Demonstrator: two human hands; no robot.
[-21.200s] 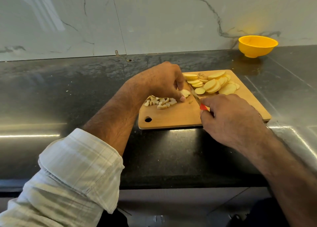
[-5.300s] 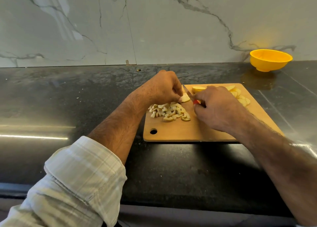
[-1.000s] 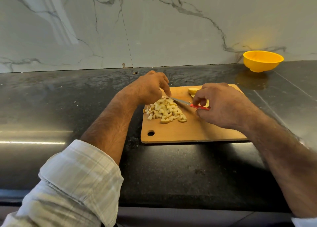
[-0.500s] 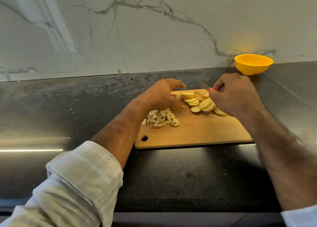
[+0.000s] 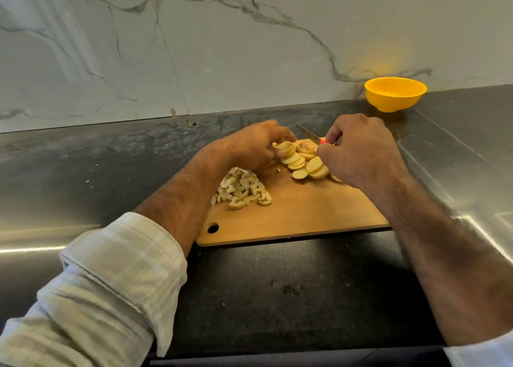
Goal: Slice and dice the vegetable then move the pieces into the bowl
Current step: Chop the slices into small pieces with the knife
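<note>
1. The left hand (image 5: 254, 147) pinches a slice (image 5: 285, 147) from the round slices (image 5: 304, 164) at the far edge of the cutting board (image 5: 299, 214).
2. The right hand (image 5: 358, 153) is clenched around a knife (image 5: 309, 134), blade apparently lifted.
3. Diced pieces (image 5: 243, 189) are heaped near the board's left edge.
4. The yellow bowl (image 5: 395, 94) sits at the counter's (image 5: 277, 283) far edge, well apart.

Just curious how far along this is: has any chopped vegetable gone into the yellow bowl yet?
No, the yellow bowl looks empty.
</note>
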